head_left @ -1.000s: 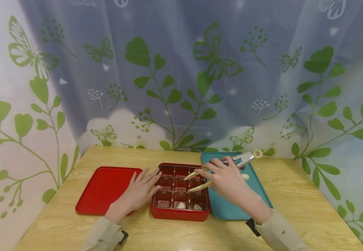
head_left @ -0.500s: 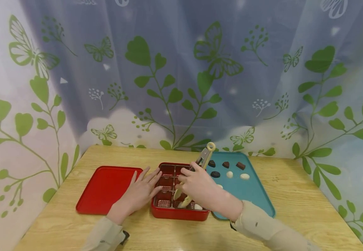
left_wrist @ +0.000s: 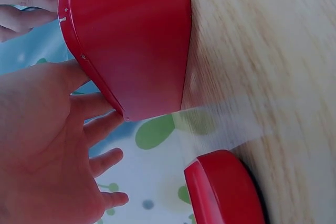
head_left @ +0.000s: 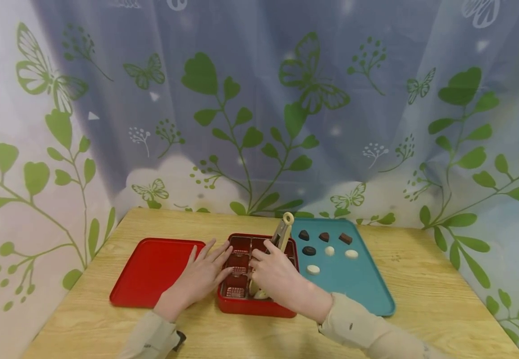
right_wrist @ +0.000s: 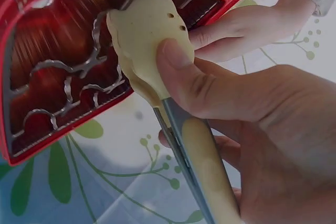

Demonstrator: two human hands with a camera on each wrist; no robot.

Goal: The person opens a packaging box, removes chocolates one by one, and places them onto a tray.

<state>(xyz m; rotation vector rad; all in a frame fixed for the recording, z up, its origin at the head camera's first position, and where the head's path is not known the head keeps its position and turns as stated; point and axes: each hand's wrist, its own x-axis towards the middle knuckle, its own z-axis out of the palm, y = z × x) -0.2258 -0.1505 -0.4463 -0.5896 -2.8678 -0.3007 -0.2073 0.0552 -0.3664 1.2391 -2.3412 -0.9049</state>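
A red box (head_left: 241, 305) with several small compartments stands at the table's middle. My left hand (head_left: 203, 274) lies flat with straight fingers against the box's left rim; the left wrist view shows the box wall (left_wrist: 131, 40) beside those fingers (left_wrist: 100, 127). My right hand (head_left: 270, 275) grips cream-tipped tongs (head_left: 282, 233) by their arms. The tongs point down into the box's front row, and the hand hides their tips. Seen from the right wrist, the thumb (right_wrist: 194, 77) presses on a cream tong tip (right_wrist: 147, 30) inside the box (right_wrist: 52, 77).
A red lid (head_left: 156, 271) lies flat left of the box. To the right a teal tray (head_left: 353, 286) carries several dark and white chocolates (head_left: 308, 250). Leaf-print curtains close off the back and both sides of the wooden table (head_left: 421, 299).
My right hand swung the tongs left from over the teal tray to the box and tipped them down into its front row. The left hand stayed in place.
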